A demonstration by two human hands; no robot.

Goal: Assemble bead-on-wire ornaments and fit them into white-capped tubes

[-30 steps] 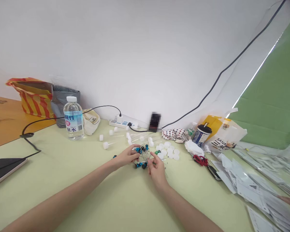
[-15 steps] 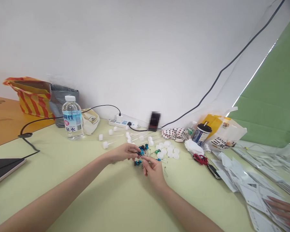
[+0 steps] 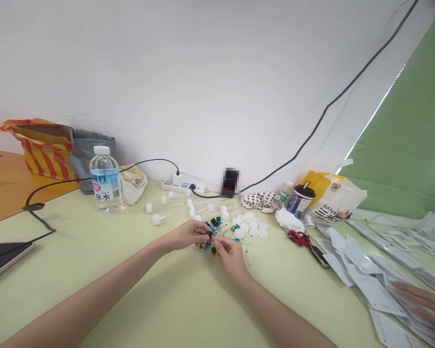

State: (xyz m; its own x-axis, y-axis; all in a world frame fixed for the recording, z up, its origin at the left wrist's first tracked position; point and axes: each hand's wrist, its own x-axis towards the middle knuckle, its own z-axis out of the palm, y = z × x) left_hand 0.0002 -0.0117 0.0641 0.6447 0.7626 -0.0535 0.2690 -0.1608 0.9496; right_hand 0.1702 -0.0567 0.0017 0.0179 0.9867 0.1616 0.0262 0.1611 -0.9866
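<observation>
- The left hand (image 3: 186, 235) sits near the middle of the desk (image 3: 159, 309), its fingertips (image 3: 206, 233) pinched closed on a small blue capacitor (image 3: 210, 228) with thin wire leads.
- The right hand (image 3: 231, 256) is just beside it, thumb and forefinger drawn together at the same spot; whether they grip a lead is too small to tell.
- More blue and black capacitors (image 3: 215, 222) lie loose on the desk just past the hands.
- White plastic caps (image 3: 244, 227) are scattered right beside those, and clear capped tubes (image 3: 170, 205) lie to the left, near the far edge.
- Red-handled scissors (image 3: 299, 238) and a phone (image 3: 319, 256) lie further right.
- At the right edge, a co-worker's hand (image 3: 422, 302) rests on stacked white paper cards (image 3: 366, 275).
</observation>
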